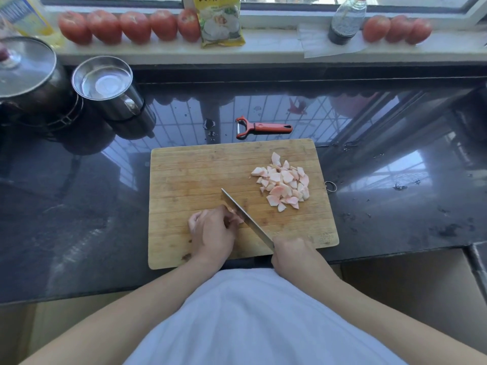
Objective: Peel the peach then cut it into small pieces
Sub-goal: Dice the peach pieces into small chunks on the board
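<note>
Dark glossy desk (79, 206) under a window sill, cutting board (189, 175) at frame centre. Right hand (295, 256), fingers wrapped tight on the handle, holds the knife (245, 217), blade diagonal toward upper left. Left hand (210, 230), fingers curled, pins the last peach chunk (235, 218) against the blade; mostly hidden, so size unclear. Cut pieces pile (283, 183) sits at the board's right, well apart from the blade. Peeler (259, 127) lies on the desk just above the board.

Judgement: near done. Keep left fingertips tucked back, knuckles guiding the blade, short straight-down cuts.

Room: board's left half is bare, so work there. Pile is near the right edge; don't sweep more that way. Metal pots (102, 88) upper left, out of reach.
</note>
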A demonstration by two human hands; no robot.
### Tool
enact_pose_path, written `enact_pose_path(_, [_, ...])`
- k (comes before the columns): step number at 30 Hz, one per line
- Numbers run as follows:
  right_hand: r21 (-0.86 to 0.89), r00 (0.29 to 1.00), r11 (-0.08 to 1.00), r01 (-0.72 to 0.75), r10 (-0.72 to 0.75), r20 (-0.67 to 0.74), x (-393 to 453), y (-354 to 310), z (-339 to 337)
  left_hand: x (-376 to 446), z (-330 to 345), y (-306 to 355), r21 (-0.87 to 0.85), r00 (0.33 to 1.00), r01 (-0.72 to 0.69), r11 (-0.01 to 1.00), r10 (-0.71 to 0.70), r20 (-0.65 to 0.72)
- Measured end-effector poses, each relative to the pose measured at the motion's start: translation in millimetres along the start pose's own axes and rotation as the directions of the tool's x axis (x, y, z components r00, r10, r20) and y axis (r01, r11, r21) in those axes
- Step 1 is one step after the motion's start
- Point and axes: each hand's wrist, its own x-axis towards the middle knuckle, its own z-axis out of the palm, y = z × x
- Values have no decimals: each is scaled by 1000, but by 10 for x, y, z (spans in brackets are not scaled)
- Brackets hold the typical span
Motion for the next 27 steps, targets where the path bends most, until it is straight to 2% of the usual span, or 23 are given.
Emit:
enact_pose_path(3, [-31,1000,999,18,-18,-9,100,-152,-35,-2,30,-15,4,1000,-10,1000,10,-11])
enact_pose_path(10, [210,989,977,24,9,-151,109,-135,-63,2,31,-44,11,999,-29,1000,29,-20])
enact_pose_path(14, [232,982,972,30,15,-188,-30,30,-51,4,16,-53,-1,1000,-18,1000,18,1])
enact_pose_path(20, [146,996,989,2,11,-90,-72,32,-28,6,-13,-24,15,1000,-1,1000,1,21])
enact_pose_path(27, [90,999,996,-24,28,-38,-74,18,-28,6,-2,-9,22,1000,14,1000,-14,14])
